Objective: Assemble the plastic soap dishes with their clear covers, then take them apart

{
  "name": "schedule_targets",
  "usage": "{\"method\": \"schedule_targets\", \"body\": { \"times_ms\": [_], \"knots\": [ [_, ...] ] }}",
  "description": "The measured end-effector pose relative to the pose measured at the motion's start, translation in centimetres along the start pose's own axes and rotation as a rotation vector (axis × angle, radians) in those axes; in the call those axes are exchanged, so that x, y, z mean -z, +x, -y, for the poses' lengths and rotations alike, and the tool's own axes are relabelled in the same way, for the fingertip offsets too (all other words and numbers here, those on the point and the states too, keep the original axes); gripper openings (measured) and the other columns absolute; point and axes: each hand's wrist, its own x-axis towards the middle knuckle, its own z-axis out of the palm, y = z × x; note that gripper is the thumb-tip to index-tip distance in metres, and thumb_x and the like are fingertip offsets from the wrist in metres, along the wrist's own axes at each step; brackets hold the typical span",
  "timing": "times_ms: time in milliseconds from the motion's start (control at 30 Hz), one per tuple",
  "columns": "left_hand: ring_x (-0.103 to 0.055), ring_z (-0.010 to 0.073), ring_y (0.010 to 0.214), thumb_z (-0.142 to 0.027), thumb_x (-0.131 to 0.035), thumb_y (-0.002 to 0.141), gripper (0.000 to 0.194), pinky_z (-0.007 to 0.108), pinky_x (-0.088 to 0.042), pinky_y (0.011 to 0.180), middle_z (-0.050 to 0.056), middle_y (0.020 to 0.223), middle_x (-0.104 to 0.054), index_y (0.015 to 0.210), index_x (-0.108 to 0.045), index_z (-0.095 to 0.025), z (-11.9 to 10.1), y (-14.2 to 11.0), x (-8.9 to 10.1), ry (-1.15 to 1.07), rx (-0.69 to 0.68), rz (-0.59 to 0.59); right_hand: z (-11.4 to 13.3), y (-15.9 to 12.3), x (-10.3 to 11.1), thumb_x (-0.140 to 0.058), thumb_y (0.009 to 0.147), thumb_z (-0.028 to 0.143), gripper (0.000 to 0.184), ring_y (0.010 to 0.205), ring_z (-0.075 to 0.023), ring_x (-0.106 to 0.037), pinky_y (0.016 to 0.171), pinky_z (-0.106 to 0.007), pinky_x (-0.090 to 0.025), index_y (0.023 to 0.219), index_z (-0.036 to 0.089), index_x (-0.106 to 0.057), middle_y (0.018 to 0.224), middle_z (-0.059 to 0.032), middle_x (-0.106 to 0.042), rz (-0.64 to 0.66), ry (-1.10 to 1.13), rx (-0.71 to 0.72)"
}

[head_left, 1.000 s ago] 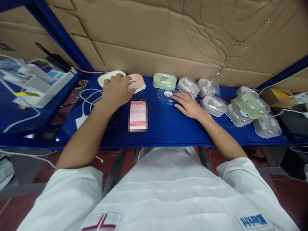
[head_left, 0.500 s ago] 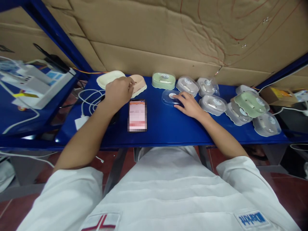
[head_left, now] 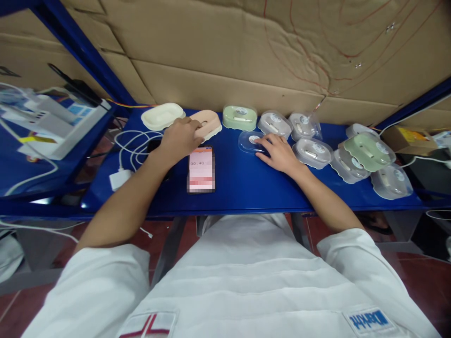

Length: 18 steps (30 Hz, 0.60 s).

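My left hand (head_left: pixel 181 137) is closed at the near left end of a peach oval box (head_left: pixel 210 123), fingers and thumb against it. Part of that box is hidden by the fingers, and a pale rim shows along its lower edge. Behind the hand lies a cream oval tray (head_left: pixel 162 116). My right hand (head_left: pixel 280 152) rests with fingers spread on a clear plastic lid (head_left: pixel 249 143) that bears a round white label. Between the hands, further back, stands a green box (head_left: pixel 239 118) under a clear lid.
A phone (head_left: pixel 201 170) showing a timer lies in front of my left hand. White cable (head_left: pixel 132 141) and a charger (head_left: pixel 120 179) lie left. Several lidded boxes (head_left: pixel 312 152) stand on the right, some stacked. Cardboard (head_left: pixel 211 56) walls the back.
My left hand has come down and slightly right. The peach box has shifted a little to the right. My right hand and the lid have barely moved.
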Motion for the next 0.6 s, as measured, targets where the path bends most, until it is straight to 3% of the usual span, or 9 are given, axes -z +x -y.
{"method": "schedule_targets", "body": {
  "times_ms": [167,300,467,600],
  "knots": [
    [-0.064,0.0357,0.131,-0.036,-0.059,0.099,0.034,0.048,-0.05,0.112,0.01,0.135,-0.072,0.126,-0.075,-0.025,-1.3,-0.4,0.3,-0.073,-0.077,0.004,0.4,-0.2,0.6,-0.049,0.11,0.053,0.052,0.129,-0.042,-0.061,0.116,-0.061,-0.044,0.144,0.018,-0.067,0.136,-0.0198,-0.067,-0.023,-0.09,-0.089],
    [-0.064,0.0364,0.131,-0.032,-0.055,0.1,0.033,0.05,-0.052,0.11,0.011,0.137,-0.071,0.126,-0.074,-0.024,-2.2,-0.9,0.6,-0.077,-0.114,-0.002,0.9,-0.2,0.7,-0.047,0.111,0.05,0.051,0.133,-0.0425,-0.059,0.117,-0.063,-0.043,0.146,0.018,-0.066,0.143,-0.0204,-0.066,-0.046,-0.09,-0.093],
    [-0.063,0.0356,0.131,-0.035,-0.051,0.106,0.033,0.05,-0.051,0.111,0.013,0.135,-0.069,0.129,-0.07,-0.024,-2.3,-1.0,0.9,-0.106,-0.133,-0.086,2.2,-0.2,1.0,-0.044,0.112,0.049,0.061,0.157,-0.0408,-0.043,0.128,-0.063,-0.035,0.166,0.021,-0.049,0.172,-0.0164,-0.046,-0.106,-0.005,-0.009],
    [-0.063,0.0318,0.129,-0.04,-0.05,0.108,0.033,0.046,-0.05,0.115,0.011,0.135,-0.069,0.127,-0.07,-0.023,-2.9,-1.5,1.2,-0.202,-0.231,-0.136,3.3,-0.2,1.7,-0.039,0.113,0.055,0.066,0.167,-0.0376,-0.03,0.134,-0.063,-0.027,0.172,0.026,-0.041,0.18,-0.0112,-0.036,-0.129,0.031,0.03]
  ]
}}
